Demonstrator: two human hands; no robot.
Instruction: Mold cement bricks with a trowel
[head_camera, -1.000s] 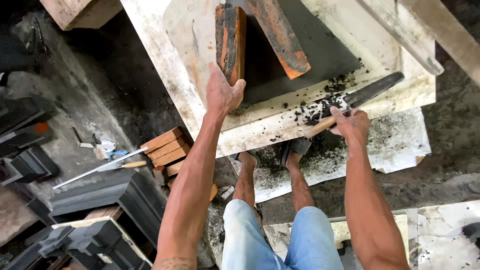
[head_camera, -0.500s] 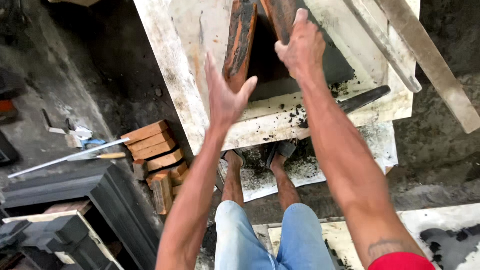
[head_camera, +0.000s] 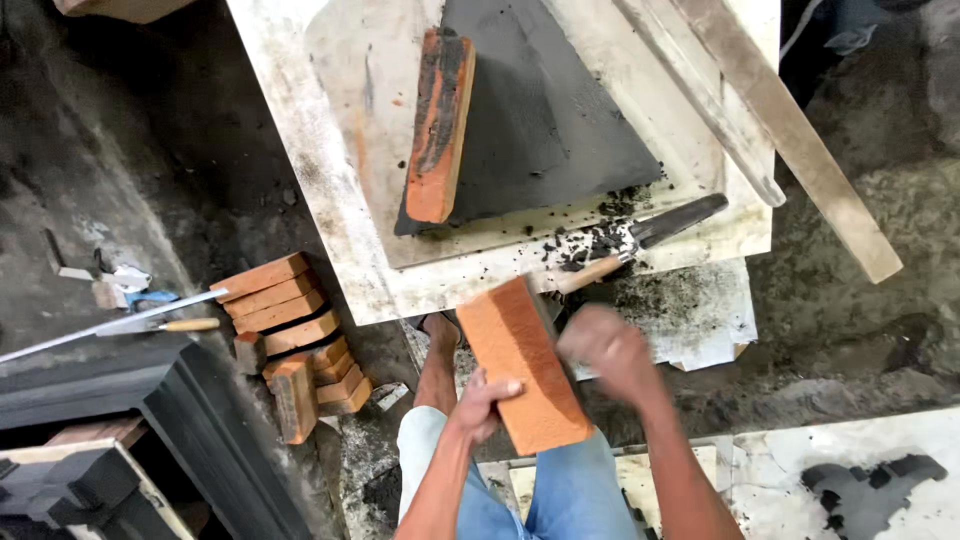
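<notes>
Orange brick (head_camera: 520, 365), left hand (head_camera: 478, 402) gripping, long axis up-left to down-right

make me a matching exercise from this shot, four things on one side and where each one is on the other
Things:
1. orange brick
2. soot-stained brick
3. trowel
4. stack of bricks

Places:
A. on the ground left of the white slab
B. lying at the slab's near edge among dark crumbs
C. held in the left hand, with the right hand beside it
D. leaning along the left edge of the dark wedge-shaped form

Pairs: 1-C, 2-D, 3-B, 4-A
</notes>
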